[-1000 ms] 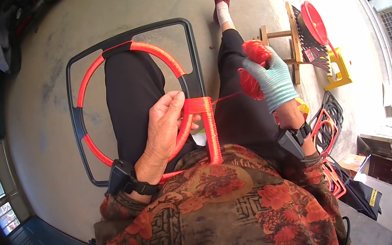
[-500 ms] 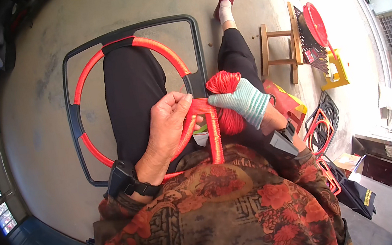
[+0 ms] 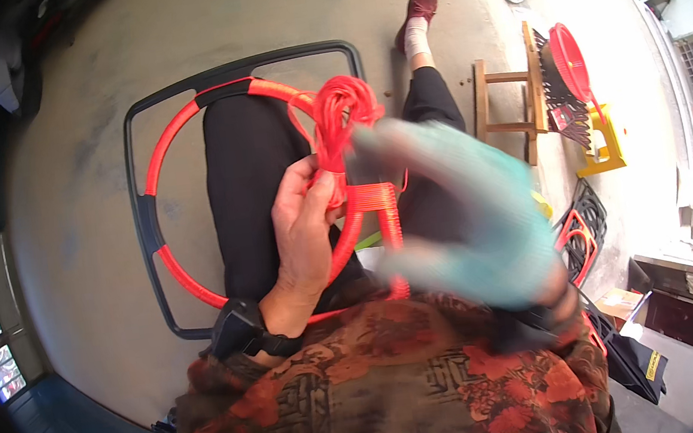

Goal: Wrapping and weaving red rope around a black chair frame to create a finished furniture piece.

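A dark frame (image 3: 135, 199) with a round ring inside lies over my lap; much of the ring (image 3: 173, 146) is wrapped in red cord. My bare left hand (image 3: 300, 222) pinches the lower end of a looped bundle of red cord (image 3: 342, 113) beside the ring's right side. Just below the bundle, red cord is wound tightly around a crosspiece (image 3: 374, 197). My right hand (image 3: 475, 209), in a pale green glove, is smeared by motion to the right of the bundle. Its thumb and fingers are spread wide, the fingertips near the bundle; whether they touch it is unclear.
A wooden stool (image 3: 510, 101) lies on its side at the right, with a red plastic basket (image 3: 572, 63) and a yellow stool (image 3: 605, 141) beyond it. Black and red frames (image 3: 578, 231) are stacked near my right arm. A blue mat (image 3: 79, 431) lies at lower left.
The cord bundle has gone from my right hand to my left, from right of the crosspiece to above it. The gloved hand has let go and opened, now nearer and blurred.
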Available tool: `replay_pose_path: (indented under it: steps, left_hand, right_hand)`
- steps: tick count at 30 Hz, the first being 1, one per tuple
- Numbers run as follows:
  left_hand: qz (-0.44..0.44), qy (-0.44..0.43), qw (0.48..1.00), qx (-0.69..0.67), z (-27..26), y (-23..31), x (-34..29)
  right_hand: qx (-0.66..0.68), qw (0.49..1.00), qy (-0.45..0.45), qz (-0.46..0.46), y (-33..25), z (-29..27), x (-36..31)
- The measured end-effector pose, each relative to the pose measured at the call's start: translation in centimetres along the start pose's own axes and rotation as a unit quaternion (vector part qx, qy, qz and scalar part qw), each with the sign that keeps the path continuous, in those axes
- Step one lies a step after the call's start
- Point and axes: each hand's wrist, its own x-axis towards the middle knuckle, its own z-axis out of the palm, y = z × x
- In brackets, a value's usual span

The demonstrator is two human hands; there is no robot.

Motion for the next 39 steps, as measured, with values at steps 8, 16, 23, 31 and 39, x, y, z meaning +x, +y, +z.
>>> replay_pose_path:
  steps: [8,16,23,31,39]
  left_hand:
    - [-0.006,-0.023,1.0,0.0,-1.1,-1.9,0.9]
    - [-0.027,-0.004,1.0,-0.007,-1.3,-0.9,0.2]
    - [-0.09,-0.014,0.995,-0.027,0.7,-0.2,0.4]
    - [-0.103,0.04,0.994,0.026,-1.1,-1.3,0.6]
    - [-0.137,0.012,0.99,-0.033,-0.4,-0.8,0.3]
  right_hand:
    - [-0.017,0.985,-0.167,0.04,-2.7,0.2,1.4]
    - [-0.017,0.986,-0.163,0.009,-4.2,0.1,1.8]
    - [-0.147,0.977,-0.147,-0.047,-1.1,1.4,3.7]
    - [-0.045,0.979,-0.184,-0.076,-5.8,0.2,1.0]
    - [0.059,0.943,0.083,0.316,6.9,0.8,-2.1]
